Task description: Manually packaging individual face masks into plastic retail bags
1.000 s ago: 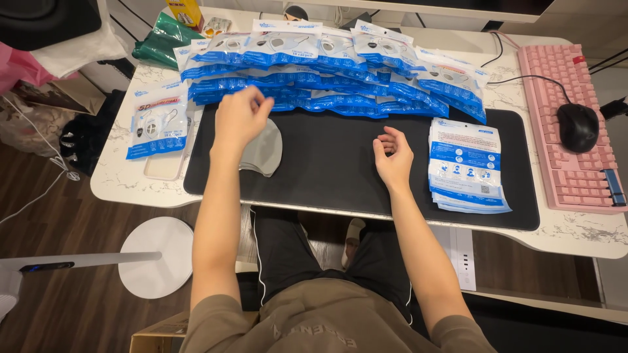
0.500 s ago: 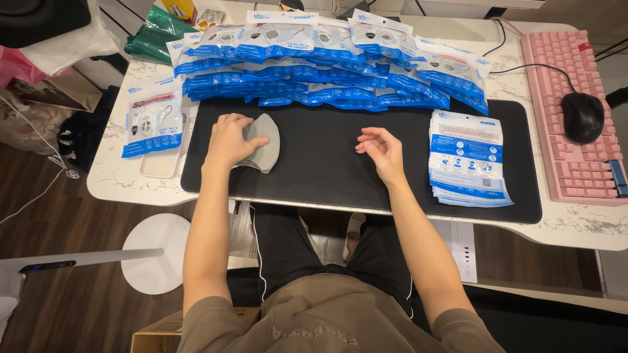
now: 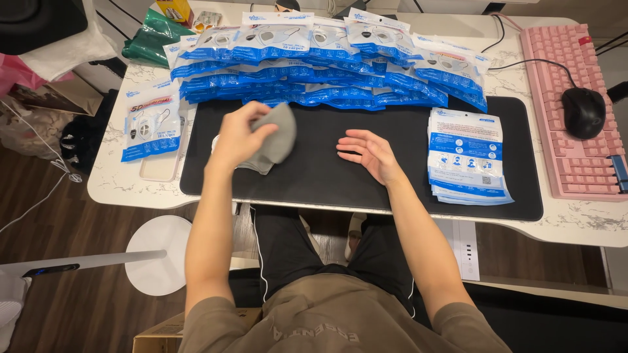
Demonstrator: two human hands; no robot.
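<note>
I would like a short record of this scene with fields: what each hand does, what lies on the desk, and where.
left hand: lifted above the mat, holding a grey face mask
right hand: open, palm up, holding nothing, over the black desk mat
far edge of mat: long overlapping row of blue and white mask packets
right of mat: neat stack of the same packets
left of mat: single packet
far right: pink keyboard, black mouse resting on it

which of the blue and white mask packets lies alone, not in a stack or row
The single blue and white mask packet on the white table's left edge, left of the black mat; the others overlap along the back or are stacked at right.
</note>
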